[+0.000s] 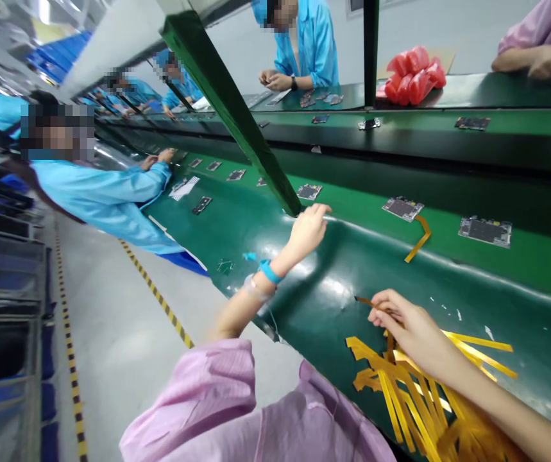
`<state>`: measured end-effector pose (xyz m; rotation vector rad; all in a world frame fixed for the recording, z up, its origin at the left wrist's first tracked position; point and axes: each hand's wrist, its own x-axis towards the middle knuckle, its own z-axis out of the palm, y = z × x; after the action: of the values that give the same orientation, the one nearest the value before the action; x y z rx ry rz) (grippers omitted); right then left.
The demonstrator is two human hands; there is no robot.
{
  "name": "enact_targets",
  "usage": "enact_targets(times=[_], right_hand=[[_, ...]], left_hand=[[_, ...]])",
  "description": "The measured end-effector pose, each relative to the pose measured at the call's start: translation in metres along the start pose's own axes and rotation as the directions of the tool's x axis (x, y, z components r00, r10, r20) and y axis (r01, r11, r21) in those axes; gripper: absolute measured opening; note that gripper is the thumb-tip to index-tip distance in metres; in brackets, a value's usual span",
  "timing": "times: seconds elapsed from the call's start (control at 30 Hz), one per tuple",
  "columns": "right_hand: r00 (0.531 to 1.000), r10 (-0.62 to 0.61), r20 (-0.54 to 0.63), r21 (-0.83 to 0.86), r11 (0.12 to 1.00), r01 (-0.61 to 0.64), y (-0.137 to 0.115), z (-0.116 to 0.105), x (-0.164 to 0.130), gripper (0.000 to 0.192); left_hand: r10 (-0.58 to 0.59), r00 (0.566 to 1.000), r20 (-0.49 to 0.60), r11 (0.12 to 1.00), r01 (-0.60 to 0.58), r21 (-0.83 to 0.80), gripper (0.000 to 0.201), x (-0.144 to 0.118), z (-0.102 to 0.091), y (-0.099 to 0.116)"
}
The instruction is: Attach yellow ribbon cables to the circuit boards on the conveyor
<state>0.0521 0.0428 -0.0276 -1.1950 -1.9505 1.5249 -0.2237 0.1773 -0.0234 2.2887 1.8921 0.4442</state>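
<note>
My left hand (308, 230) reaches out to the edge of the green conveyor belt (352, 199), fingers loosely together, near a small circuit board (308, 191). It holds nothing that I can see. A blue wrist strap (270, 271) circles that wrist. My right hand (412, 327) rests over a pile of yellow flex strips (400, 391) on the dark green bench (323, 301) and pinches one strip (365, 300) by its end. Another board (403, 208) with a yellow strip (420, 239) attached rides the belt.
More boards (485, 230) lie along the belt. A green post (237, 109) slants across the view. A co-worker in blue (106, 199) leans on the bench at left. Others sit across the line, beside red bags (412, 76). Floor with hazard tape (160, 298) lies below left.
</note>
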Motion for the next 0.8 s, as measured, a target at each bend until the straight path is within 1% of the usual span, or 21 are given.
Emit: enact_targets(times=[0.03,0.1,0.17,0.23,0.3,0.37,0.47,0.5,0.57,0.63,0.67,0.73,0.8], right_hand=[[0.999,0.023,-0.046,0.068,0.997,-0.020,0.000,-0.004,-0.004,0.016],[0.988,0.078,-0.131,0.106,0.992,-0.064,-0.001,-0.012,-0.013,0.024],[0.973,0.136,-0.187,0.142,0.984,-0.111,-0.004,-0.018,-0.025,0.032],[0.959,0.183,-0.217,0.180,0.973,-0.145,-0.005,-0.023,-0.038,0.037],[0.947,0.212,-0.240,0.178,0.969,-0.172,-0.006,-0.027,-0.051,0.035],[0.934,0.228,-0.274,0.141,0.970,-0.195,-0.003,-0.031,-0.063,0.035],[0.902,0.260,-0.345,0.100,0.966,-0.240,0.005,-0.036,-0.078,0.035],[0.893,0.264,-0.364,0.104,0.964,-0.243,0.008,-0.037,-0.082,0.035],[0.893,0.247,-0.376,0.137,0.968,-0.211,0.015,-0.038,-0.087,0.034],[0.898,0.211,-0.386,0.172,0.973,-0.155,0.018,-0.038,-0.087,0.031],[0.895,0.197,-0.401,0.180,0.974,-0.134,0.019,-0.037,-0.086,0.029],[0.875,0.182,-0.448,0.174,0.978,-0.114,0.016,-0.033,-0.080,0.028],[0.848,0.165,-0.503,0.144,0.984,-0.106,0.010,-0.029,-0.074,0.028]], left_hand=[[-0.026,1.000,0.000,0.999,0.026,0.048,0.043,0.019,-0.001,-0.009],[-0.062,0.998,0.030,0.989,0.058,0.137,0.051,0.056,0.000,-0.025],[-0.087,0.992,0.088,0.976,0.068,0.205,0.051,0.087,0.002,-0.039],[-0.114,0.981,0.154,0.964,0.072,0.256,0.046,0.111,0.002,-0.049],[-0.145,0.966,0.214,0.953,0.078,0.293,0.042,0.127,0.001,-0.056],[-0.167,0.951,0.261,0.945,0.078,0.319,0.039,0.138,-0.002,-0.062],[-0.168,0.945,0.280,0.942,0.071,0.327,0.036,0.147,-0.013,-0.064],[-0.163,0.948,0.275,0.945,0.069,0.319,0.035,0.149,-0.018,-0.063],[-0.142,0.955,0.260,0.956,0.065,0.286,0.032,0.149,-0.029,-0.058],[-0.099,0.965,0.241,0.974,0.044,0.222,0.028,0.140,-0.037,-0.044],[-0.065,0.971,0.228,0.984,0.024,0.178,0.028,0.131,-0.038,-0.034],[0.020,0.980,0.200,0.997,-0.035,0.073,0.029,0.102,-0.034,-0.005],[0.109,0.976,0.186,0.994,-0.101,-0.051,0.029,0.058,-0.021,0.032]])
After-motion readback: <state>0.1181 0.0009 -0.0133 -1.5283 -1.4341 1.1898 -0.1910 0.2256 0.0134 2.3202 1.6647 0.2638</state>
